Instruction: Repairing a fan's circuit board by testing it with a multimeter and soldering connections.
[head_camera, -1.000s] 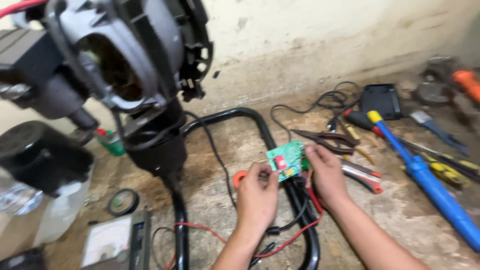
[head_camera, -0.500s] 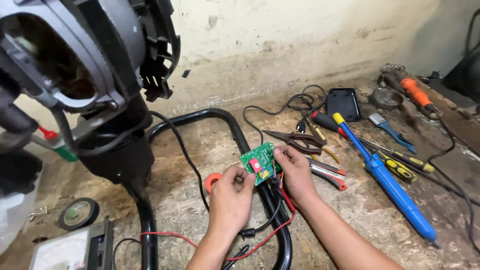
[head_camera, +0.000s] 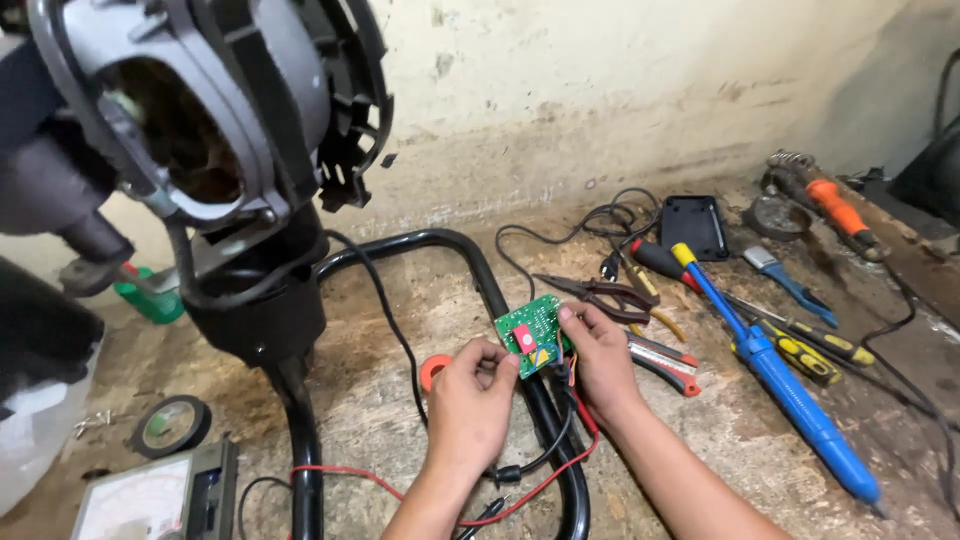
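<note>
A small green circuit board (head_camera: 530, 334) with a red part on it is held between both hands above the workbench. My left hand (head_camera: 470, 405) pinches its lower left edge. My right hand (head_camera: 598, 357) grips its right edge with the fingertips on top. Red and black wires (head_camera: 540, 478) trail from under the board down toward me. Below the hands runs a black metal tube frame (head_camera: 500, 300). A dismantled fan motor housing (head_camera: 200, 130) on a black stand rises at the upper left.
Tools lie to the right: pliers (head_camera: 600, 292), a blue solder sucker (head_camera: 780, 375), screwdrivers (head_camera: 800, 340), a black cover plate (head_camera: 695, 225), an orange-handled tool (head_camera: 830, 210). A tape roll (head_camera: 170, 425) and an analog multimeter (head_camera: 150, 500) sit at lower left. An orange tape roll (head_camera: 435, 370) lies by my left hand.
The view has shifted, so the hands and board now sit more centrally in the frame. Both hands keep hold of the green board, with only small finger adjustments.
</note>
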